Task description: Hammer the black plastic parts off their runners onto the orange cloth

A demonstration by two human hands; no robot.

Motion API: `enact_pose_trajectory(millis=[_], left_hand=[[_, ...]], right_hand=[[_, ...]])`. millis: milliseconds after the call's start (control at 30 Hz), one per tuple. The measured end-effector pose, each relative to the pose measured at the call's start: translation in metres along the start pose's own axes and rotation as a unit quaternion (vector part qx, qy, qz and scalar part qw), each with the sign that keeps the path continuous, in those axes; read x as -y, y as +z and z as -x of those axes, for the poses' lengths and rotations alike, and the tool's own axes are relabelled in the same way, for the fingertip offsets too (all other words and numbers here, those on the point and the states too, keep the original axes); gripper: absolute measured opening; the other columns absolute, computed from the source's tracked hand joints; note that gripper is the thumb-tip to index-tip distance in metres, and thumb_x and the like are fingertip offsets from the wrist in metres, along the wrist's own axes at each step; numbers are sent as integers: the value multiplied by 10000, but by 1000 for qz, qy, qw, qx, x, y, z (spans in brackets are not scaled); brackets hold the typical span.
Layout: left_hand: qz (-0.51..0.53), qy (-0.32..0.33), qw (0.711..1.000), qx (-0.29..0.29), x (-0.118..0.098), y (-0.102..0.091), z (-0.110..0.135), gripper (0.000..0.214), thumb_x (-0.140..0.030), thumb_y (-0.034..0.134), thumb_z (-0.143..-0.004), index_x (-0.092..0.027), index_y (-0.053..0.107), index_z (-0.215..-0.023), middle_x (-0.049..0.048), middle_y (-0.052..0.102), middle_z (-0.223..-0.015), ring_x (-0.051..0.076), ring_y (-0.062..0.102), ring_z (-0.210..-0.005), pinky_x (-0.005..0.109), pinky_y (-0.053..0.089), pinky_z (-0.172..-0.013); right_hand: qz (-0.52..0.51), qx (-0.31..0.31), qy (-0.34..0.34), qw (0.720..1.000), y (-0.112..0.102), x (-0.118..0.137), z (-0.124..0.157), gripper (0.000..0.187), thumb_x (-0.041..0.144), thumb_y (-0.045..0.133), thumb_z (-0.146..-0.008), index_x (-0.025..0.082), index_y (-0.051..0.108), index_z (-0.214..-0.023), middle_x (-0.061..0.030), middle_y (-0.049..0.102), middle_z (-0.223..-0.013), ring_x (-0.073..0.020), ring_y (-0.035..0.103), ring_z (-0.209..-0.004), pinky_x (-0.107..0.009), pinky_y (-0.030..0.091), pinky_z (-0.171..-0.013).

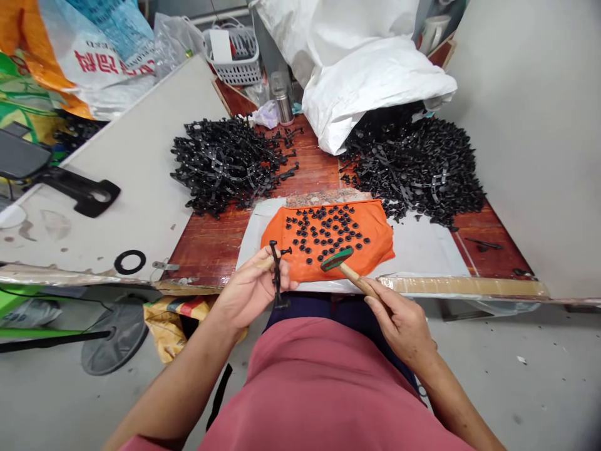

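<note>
My left hand (256,283) is closed around a slender black plastic part (277,272), held upright over the near left edge of an orange cloth (382,241). A small black knob shows beside the part's upper end; I cannot tell whether it is joined to it. The fingers of my right hand (402,316) wrap the wooden handle of a small hammer (359,280), its green head above the cloth's near edge. Many small black round pieces (323,232) are spread over the cloth, most with a stub pointing up.
A heap of black plastic parts (220,163) lies at left on the red-brown table (206,241). Another heap (422,169) spills from a white sack (375,75) at right. Behind stand a metal flask (282,103) and a grey basket (237,69). Pale partitions (530,138) flank the table.
</note>
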State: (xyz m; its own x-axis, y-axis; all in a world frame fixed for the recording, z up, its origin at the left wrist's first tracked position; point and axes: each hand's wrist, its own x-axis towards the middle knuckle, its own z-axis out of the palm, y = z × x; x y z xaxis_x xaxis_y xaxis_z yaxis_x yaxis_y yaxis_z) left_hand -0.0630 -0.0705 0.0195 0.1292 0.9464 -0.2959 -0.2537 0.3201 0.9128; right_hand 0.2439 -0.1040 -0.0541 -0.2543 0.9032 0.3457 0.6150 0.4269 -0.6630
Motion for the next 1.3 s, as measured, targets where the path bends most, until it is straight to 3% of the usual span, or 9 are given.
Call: enact_pose_trajectory(millis=[100,167,267,333,567,900,1033,1300], left_hand=[[-62,31,997,-19,8,-3,-5,224,-405,589,-947,-222,518,-1053,-42,484,-694,111,487,-550,316,513,-624],[-210,74,973,-54,12,-6,-8,225,-412,553,-964,-221,550,-1083,-55,452,-660,116,451,-540,285,453,-589],[-448,130,880,-90,16,-7,-13,201,-370,487,-984,-219,599,-1057,-14,570,-738,158,549,-660,297,439,-668],[-528,134,834,-87,18,-6,-17,207,-352,443,-993,-219,600,-1015,19,651,-837,190,618,-763,313,442,-731],[-611,117,778,-87,29,3,-26,264,-349,369,-1029,-230,603,-1061,50,738,-923,239,699,-850,324,456,-758],[-689,115,712,-77,33,10,-30,241,-299,427,-1049,-209,650,-1057,63,775,-975,242,719,-886,351,456,-841],[-695,116,704,-85,34,10,-31,244,-304,454,-1039,-199,673,-1042,72,778,-979,262,721,-897,369,454,-851],[-611,113,779,-84,31,7,-33,266,-319,425,-1029,-218,671,-1018,42,770,-943,230,720,-890,323,470,-812]], right_hand=[[1,-4,6,1000,-2,-3,0,399,221,561,-1030,230,616,-1425,-62,746,-1302,-212,731,-1148,-317,575,-1000],[1,-4,9,1000,-2,-3,-1,393,228,556,-1033,221,620,-1421,-67,745,-1302,-212,732,-1146,-315,575,-995],[6,-2,15,1000,-1,-2,-2,384,235,549,-1038,207,628,-1414,-77,743,-1306,-212,737,-1136,-306,580,-978],[8,-3,15,1000,-1,-1,-2,381,236,550,-1038,203,633,-1409,-80,745,-1301,-209,739,-1131,-300,581,-973],[15,8,20,1000,-1,-2,0,410,242,549,-1035,249,613,-1440,-51,742,-1310,-217,734,-1142,-318,581,-969],[12,15,25,1000,0,0,-1,386,235,551,-1041,221,617,-1420,-59,745,-1303,-196,732,-1140,-311,568,-990],[35,14,12,999,-2,2,-4,380,238,555,-1041,206,624,-1413,-67,742,-1309,-201,735,-1139,-305,580,-977],[96,12,-12,995,-14,13,-23,368,255,549,-1044,187,647,-1393,-98,767,-1245,-235,770,-1022,-363,600,-946]])
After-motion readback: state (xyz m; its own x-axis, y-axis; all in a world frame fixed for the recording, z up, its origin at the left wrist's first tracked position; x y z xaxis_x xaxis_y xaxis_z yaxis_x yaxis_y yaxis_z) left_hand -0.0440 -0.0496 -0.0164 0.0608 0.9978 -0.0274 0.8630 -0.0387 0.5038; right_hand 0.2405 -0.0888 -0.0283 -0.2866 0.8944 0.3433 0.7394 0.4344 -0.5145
